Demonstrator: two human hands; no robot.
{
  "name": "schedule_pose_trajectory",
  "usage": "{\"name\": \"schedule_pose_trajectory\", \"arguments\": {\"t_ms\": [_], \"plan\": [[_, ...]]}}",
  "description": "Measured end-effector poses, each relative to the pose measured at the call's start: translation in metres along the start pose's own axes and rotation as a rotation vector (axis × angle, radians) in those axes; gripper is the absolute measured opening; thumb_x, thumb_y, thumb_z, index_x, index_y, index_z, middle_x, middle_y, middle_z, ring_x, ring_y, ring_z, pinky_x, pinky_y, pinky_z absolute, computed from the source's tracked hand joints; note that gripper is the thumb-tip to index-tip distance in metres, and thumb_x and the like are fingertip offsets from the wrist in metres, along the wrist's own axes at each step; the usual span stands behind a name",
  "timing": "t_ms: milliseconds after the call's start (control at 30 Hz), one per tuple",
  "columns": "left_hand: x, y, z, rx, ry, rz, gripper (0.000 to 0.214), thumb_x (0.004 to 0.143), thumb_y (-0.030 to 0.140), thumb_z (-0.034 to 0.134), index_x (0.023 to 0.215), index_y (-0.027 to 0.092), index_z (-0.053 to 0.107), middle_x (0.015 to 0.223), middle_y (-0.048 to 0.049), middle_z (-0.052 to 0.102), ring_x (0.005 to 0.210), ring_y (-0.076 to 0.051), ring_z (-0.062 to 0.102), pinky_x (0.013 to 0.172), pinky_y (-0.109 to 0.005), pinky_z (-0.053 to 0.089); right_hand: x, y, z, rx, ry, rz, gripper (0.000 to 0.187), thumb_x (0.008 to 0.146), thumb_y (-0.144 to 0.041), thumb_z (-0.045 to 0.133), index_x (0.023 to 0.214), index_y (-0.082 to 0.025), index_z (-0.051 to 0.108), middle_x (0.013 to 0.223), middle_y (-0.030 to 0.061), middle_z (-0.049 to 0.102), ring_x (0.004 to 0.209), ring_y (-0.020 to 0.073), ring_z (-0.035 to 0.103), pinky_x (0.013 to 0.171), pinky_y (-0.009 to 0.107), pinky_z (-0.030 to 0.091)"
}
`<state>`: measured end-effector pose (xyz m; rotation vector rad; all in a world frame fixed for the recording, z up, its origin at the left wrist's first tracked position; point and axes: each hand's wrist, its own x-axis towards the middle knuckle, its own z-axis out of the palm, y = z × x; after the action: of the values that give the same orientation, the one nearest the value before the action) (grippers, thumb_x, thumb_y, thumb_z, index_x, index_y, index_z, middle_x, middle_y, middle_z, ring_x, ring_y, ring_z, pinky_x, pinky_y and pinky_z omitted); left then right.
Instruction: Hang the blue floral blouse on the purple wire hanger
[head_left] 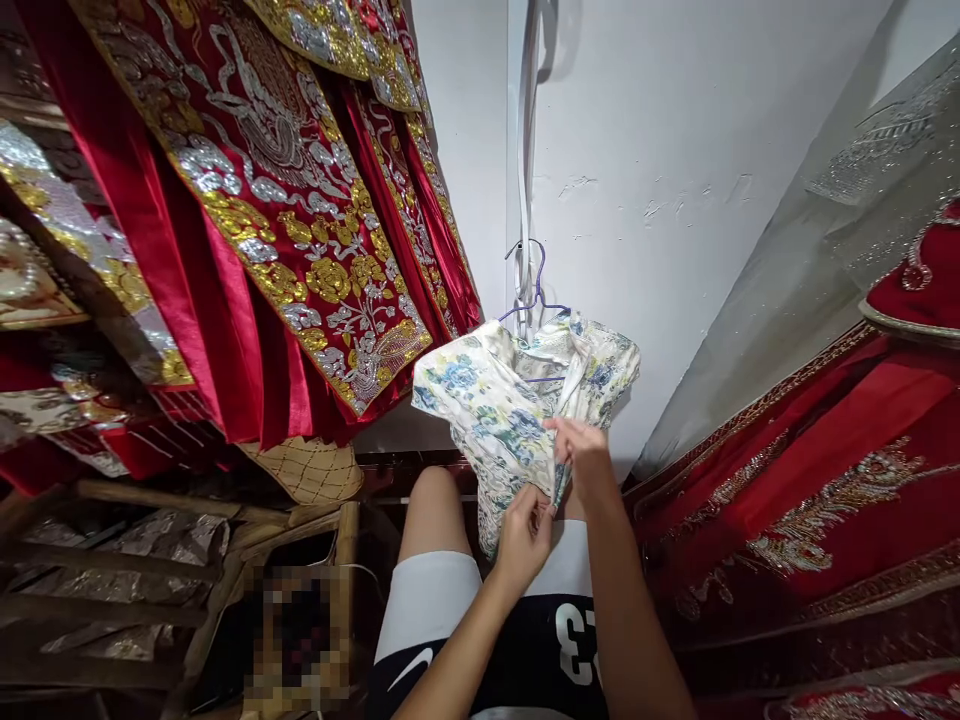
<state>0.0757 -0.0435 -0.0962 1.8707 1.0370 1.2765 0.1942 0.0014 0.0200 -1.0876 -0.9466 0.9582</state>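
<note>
Red satin robes (247, 220) stitched with gold and silver are hanging on the left, and more red embroidered cloth (810, 480) is lying on the right. A white wall (660, 130) is standing at the far side. In front of it, a floral dress (495, 400) is hanging on a purple hanger (534, 295). The left hand (523, 535) and right hand (579, 450) are both pinching the dress's front edge.

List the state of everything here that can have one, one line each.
Floral garment: hanging on a hanger, front edge pinched by both hands.
Purple hanger: hooked on a white strap on the wall.
Left hand: closed on the garment's edge.
Right hand: closed on the same edge.
Red embroidered robes: hanging.
</note>
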Motion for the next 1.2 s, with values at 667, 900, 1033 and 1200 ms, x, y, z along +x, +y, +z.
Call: {"name": "schedule_pose_trajectory", "arguments": {"t_ms": [667,900,1033,1200], "plan": [[0.164,0.115,-0.095,0.123,0.136,0.514,0.023,0.101,0.027,0.05,0.116,0.02,0.066,0.105,-0.007,0.067,0.096,-0.019,0.063,0.085,-0.032,0.049,0.022,-0.083,0.041,0.07,-0.129,-0.301,0.026,0.085,-0.042,0.061,0.072,-0.019,0.063,0.044,-0.0058,0.048,0.042,0.0093,0.04,0.048,0.024,0.031],[0.186,0.144,-0.103,0.184,0.298,0.559,0.015,0.099,0.022,0.054,0.092,0.016,0.066,0.088,-0.0038,0.069,0.085,-0.017,0.064,0.079,-0.029,0.048,0.035,-0.028,0.034,-0.056,0.011,-0.189,0.026,0.08,-0.037,0.057,0.058,-0.022,0.053,0.043,-0.0057,0.043,0.043,0.0105,0.035,0.047,0.027,0.025],[0.198,0.122,-0.148,-0.107,0.584,0.389,0.013,0.094,0.025,0.063,0.089,0.014,0.067,0.088,-0.0028,0.068,0.087,-0.015,0.063,0.084,-0.027,0.049,0.009,0.016,0.022,-0.031,0.06,-0.063,0.025,0.078,-0.035,0.054,0.056,-0.024,0.05,0.043,-0.0054,0.037,0.045,0.0122,0.032,0.048,0.029,0.024],[0.156,0.05,-0.175,-1.019,0.789,-0.159,0.008,0.092,0.019,0.061,0.086,0.016,0.064,0.081,-0.0022,0.068,0.083,-0.012,0.066,0.089,-0.025,0.052,-0.037,0.05,0.018,0.058,0.152,0.053,0.024,0.075,-0.033,0.051,0.053,-0.025,0.045,0.043,-0.0042,0.034,0.047,0.0137,0.031,0.05,0.031,0.026]]}}
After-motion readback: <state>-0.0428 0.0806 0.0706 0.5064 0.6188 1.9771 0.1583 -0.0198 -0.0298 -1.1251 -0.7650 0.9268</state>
